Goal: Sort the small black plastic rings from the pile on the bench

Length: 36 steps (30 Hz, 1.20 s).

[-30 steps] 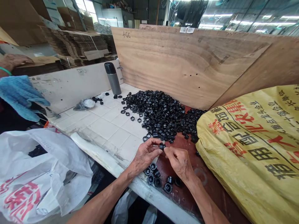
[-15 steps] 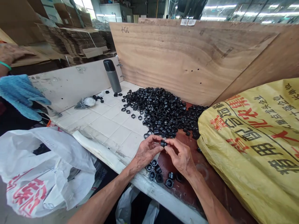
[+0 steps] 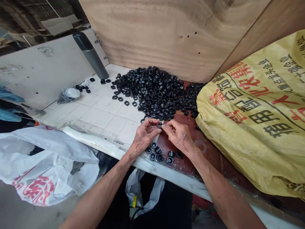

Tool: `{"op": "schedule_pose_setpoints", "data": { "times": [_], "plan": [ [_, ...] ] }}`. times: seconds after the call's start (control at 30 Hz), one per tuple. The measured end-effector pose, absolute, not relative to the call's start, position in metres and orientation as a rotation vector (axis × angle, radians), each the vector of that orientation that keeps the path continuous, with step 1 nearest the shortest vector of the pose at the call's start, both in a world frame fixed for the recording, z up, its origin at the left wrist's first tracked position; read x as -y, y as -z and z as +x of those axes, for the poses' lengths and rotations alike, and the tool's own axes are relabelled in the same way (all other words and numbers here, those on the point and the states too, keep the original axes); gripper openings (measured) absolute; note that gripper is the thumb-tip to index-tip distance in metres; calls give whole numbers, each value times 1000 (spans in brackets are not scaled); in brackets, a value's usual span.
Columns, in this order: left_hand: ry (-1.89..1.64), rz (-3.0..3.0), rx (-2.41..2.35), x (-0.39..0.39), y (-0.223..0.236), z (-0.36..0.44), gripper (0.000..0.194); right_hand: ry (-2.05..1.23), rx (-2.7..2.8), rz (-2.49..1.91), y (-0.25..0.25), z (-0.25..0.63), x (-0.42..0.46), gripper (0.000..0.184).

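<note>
Between the fingertips of my two hands is a small black plastic cap-like part [image 3: 160, 125]. My left hand [image 3: 145, 134] pinches it from the left, thumb below and fingers above. From the right, my right hand [image 3: 179, 135] has its thumb and forefinger closed at the part's edge; its other fingers are curled in. Just beyond my fingers rises a big heap of black plastic rings [image 3: 152, 90]. Nearer to me, below my hands, lie several round black caps with spoked insides [image 3: 152, 156], and a few more [image 3: 170, 160] sit under my right hand.
A yellow woven sack [image 3: 238, 127] fills the right side. At the back left stands a grey flask [image 3: 92, 58], with a small clear bag [image 3: 69, 94] nearer. Wooden boards [image 3: 152, 35] wall the back. A white plastic bag [image 3: 59, 152] hangs left of the table edge.
My view has tilted down, so everything sits higher in it. Both hands stay together at the black part; my right fingers look more closed around its edge.
</note>
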State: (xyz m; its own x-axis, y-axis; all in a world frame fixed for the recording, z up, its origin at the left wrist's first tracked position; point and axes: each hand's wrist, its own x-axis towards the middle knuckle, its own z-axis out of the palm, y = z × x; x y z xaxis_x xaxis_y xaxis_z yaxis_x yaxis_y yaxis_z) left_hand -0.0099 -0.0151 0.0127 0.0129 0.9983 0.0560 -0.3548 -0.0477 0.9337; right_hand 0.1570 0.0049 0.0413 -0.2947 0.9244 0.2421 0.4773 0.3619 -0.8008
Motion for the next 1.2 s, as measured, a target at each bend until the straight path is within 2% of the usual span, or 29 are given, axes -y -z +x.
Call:
{"op": "schedule_pose_setpoints", "data": {
  "times": [0.13, 0.33, 0.47, 0.57, 0.67, 0.8, 0.87, 0.93, 1.03, 1.1, 1.2],
  "plan": [
    [-1367, 991, -859, 16, -9, -8, 34, -793, 1928, -1149, -44, 157, -4, 13],
    [-1357, 1053, -877, 18, -10, -10, 30, -1152, 1691, -1296, -50, 151, -1, 18],
    [-1376, 940, -794, 18, -19, -14, 35, -965, 1777, -1260, -61, 142, 2, 15],
    [-1381, 1041, -829, 26, -25, -17, 31, -889, 1748, -1366, -70, 135, 15, 17],
    [-1376, 1396, -938, 40, -26, -21, 25, -1179, 1414, -1451, -76, 128, 33, 27],
    [-1348, 1859, -866, 55, -31, -28, 27, -1648, 975, -1385, -82, 127, 53, 35],
    [-1288, 1804, -829, 59, -37, -29, 25, -1572, 1045, -1427, -86, 131, 62, 32],
    [-1223, 1549, -849, 62, -44, -27, 23, -1266, 1305, -1460, -88, 138, 71, 25],
    [-1190, 1164, -800, 66, -53, -21, 31, -840, 1673, -1402, -87, 147, 80, 16],
    [-1216, 1056, -760, 70, -55, -16, 34, -768, 1754, -1355, -85, 151, 85, 15],
    [-1245, 1089, -788, 77, -52, -8, 31, -852, 1674, -1348, -81, 151, 89, 17]
  ]
}}
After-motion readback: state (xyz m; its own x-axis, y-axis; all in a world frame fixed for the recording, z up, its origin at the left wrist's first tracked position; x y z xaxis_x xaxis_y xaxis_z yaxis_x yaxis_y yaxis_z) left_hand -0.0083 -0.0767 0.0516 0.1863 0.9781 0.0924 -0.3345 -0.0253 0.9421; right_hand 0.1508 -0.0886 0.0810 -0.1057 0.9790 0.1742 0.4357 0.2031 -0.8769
